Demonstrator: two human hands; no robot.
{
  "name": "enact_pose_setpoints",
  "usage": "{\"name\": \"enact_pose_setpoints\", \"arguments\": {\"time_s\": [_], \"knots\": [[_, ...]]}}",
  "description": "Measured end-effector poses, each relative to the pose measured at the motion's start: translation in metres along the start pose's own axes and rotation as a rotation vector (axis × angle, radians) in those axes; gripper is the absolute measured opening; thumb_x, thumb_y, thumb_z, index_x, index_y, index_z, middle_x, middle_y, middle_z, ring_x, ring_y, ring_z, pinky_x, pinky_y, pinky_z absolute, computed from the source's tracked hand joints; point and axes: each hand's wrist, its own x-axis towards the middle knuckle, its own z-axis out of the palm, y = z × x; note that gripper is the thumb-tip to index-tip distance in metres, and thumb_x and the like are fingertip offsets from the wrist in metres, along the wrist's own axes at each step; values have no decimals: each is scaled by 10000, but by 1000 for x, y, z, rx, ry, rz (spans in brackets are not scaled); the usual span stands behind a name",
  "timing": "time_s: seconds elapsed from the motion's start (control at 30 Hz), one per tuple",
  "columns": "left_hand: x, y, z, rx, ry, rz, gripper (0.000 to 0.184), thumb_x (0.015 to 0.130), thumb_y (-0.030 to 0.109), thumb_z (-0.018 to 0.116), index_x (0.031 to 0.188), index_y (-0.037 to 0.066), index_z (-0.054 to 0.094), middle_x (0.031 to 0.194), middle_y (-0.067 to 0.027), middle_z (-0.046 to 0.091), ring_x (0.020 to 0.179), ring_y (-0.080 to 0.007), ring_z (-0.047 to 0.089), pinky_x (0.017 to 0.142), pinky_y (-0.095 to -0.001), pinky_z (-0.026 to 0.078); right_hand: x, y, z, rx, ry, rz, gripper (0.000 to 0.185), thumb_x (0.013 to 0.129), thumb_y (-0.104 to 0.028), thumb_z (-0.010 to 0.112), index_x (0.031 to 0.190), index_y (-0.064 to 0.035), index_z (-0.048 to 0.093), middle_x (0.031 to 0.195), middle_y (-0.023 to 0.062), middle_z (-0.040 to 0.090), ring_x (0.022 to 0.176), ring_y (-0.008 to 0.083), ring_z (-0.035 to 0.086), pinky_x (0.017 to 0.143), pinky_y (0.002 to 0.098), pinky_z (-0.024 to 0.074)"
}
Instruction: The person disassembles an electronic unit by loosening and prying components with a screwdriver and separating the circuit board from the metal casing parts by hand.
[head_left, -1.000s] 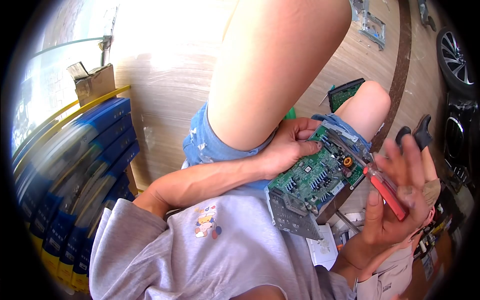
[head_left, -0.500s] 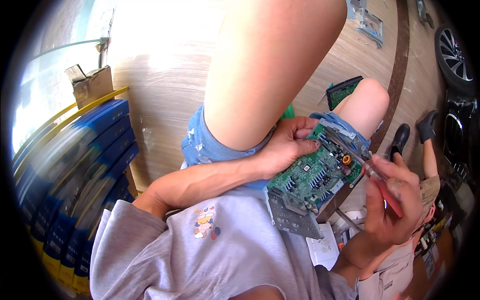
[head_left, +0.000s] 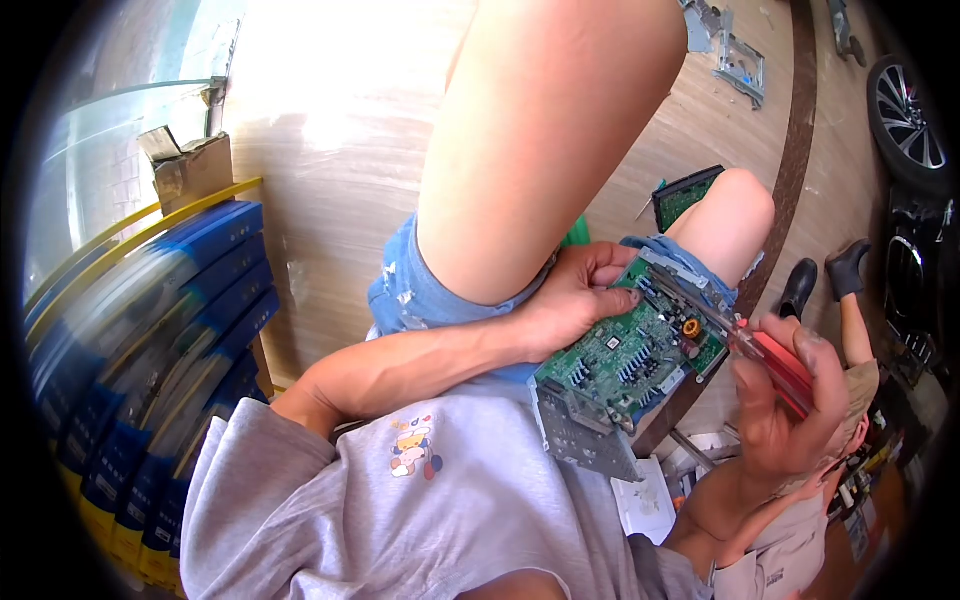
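Left hand (head_left: 565, 310) pinches the rectangular green circuit board (head_left: 610, 350), probably stiff but fragile, best held by its grey metal frame (head_left: 590, 447); right hand (head_left: 775, 440) grips a red-handled screwdriver (head_left: 782, 372).

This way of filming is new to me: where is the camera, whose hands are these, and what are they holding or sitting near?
There is no machine here. A person works bare-handed, and one head-worn camera looks down past their grey shirt at their lap. Their left hand pinches the edge of a green circuit board attached to a perforated metal plate. The right hand holds a red-handled screwdriver, its shaft pointing across the board; whether the tip touches anything is too small to tell. On the floor are a metal frame and, near a knee, a second green board. An open cardboard box is at the picture's left, and someone else's shoes at its right.
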Motion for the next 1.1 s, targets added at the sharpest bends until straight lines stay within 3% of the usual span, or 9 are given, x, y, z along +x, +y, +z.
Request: {"name": "enact_pose_setpoints", "arguments": {"time_s": [0.1, 0.2, 0.3, 0.4, 0.5, 0.6, 0.83, 1.03, 1.1], "knots": [[2, 3, -2, 29, -41, -30, 494, 865, 32, 666, 1326, -68, 517, 1215, -161, 666, 1097, -223, 628, 951, -327, 505, 31, -21, -14, -161, -192, -195, 380, 906, -81, 721, 1189, -10, 478, 1010, 259, 689, 984, 367, 690, 964, 496, 532], [4, 3, -4, -5, -64, -78, 468, 867, 27, 657, 1306, -66, 528, 1198, -155, 674, 1072, -218, 639, 941, -319, 513, -5, -7, 13, 285, 45, 50, 393, 904, -111, 734, 1190, -22, 480, 1146, 300, 640, 1020, 374, 685, 951, 459, 548], [5, 1, -2, -28, -63, -73, 446, 869, 23, 649, 1291, -62, 530, 1176, -150, 681, 1050, -215, 646, 929, -312, 519, -1, -5, 5, 4, 66, 6, 230, 894, -158, 733, 984, -49, 551, 1137, 273, 675, 918, 358, 722, 783, 378, 573], [5, 0, -2, -33, -62, -73, 441, 872, 25, 646, 1288, -61, 525, 1166, -146, 681, 1046, -211, 644, 922, -308, 520, 0, 4, 9, 79, 141, -47, 192, 883, -80, 710, 986, -44, 553, 1113, 270, 683, 890, 361, 723, 777, 378, 580], [6, 1, -2, -29, -62, -93, 457, 874, 31, 648, 1301, -63, 516, 1172, -146, 675, 1049, -208, 640, 918, -306, 520, 11, 2, 15, 116, 150, -163, 250, 862, -69, 739, 1022, -44, 549, 987, 222, 719, 795, 340, 725, 703, 375, 583], [7, -5, -5, -5, -59, -86, 473, 877, 34, 646, 1318, -66, 508, 1172, -148, 672, 1049, -207, 641, 914, -306, 524, 10, 2, 11, 123, 96, -143, 245, 855, -42, 735, 1018, -42, 553, 979, 204, 722, 770, 317, 723, 664, 370, 577], [4, -3, -2, -60, -30, -100, 475, 884, 36, 643, 1328, -60, 506, 1135, -133, 674, 1006, -206, 653, 880, -302, 537, 2, 7, -2, -146, 61, -92, 292, 854, -54, 754, 1050, -39, 537, 979, 223, 716, 778, 301, 727, 720, 366, 584], [7, -8, -8, -73, -75, -90, 440, 879, 31, 642, 1293, -52, 521, 1114, -124, 676, 977, -198, 658, 866, -300, 539, -1, 8, 22, 291, 235, -56, 349, 839, -61, 780, 1070, -19, 522, 1012, 243, 710, 825, 328, 727, 790, 381, 595], [8, -9, -8, -54, -77, -86, 423, 878, 29, 640, 1279, -48, 526, 1107, -120, 677, 970, -193, 657, 858, -300, 539, 0, 10, 8, 189, 114, -48, 337, 852, -65, 769, 1073, -18, 520, 1056, 263, 696, 849, 330, 726, 799, 387, 595]]}}
